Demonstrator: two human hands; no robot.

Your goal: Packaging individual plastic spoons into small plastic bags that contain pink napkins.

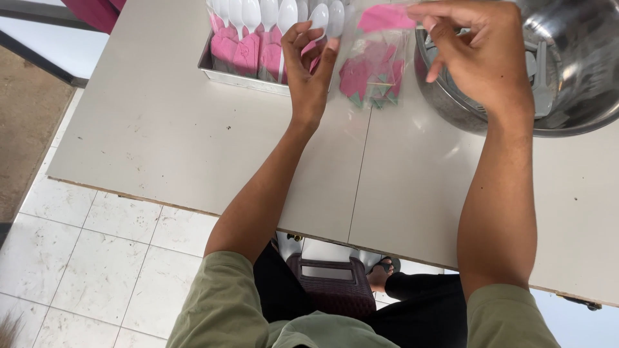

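Note:
My left hand (308, 71) is raised over the table, its fingers pinched on a white plastic spoon (318, 18) beside a metal tray. My right hand (480, 55) hovers at the top right with the fingers curled on the top edge of a clear plastic bag (374, 71) that holds folded pink paper napkins. The bag hangs between the two hands. The metal tray (222, 72) holds a row of white plastic spoons wrapped in pink napkins.
A large shiny steel bowl (567, 96) stands at the top right, behind my right hand. The table (161, 142) is pale grey with a seam down the middle. Below its front edge are white floor tiles, a dark plastic stool and my legs.

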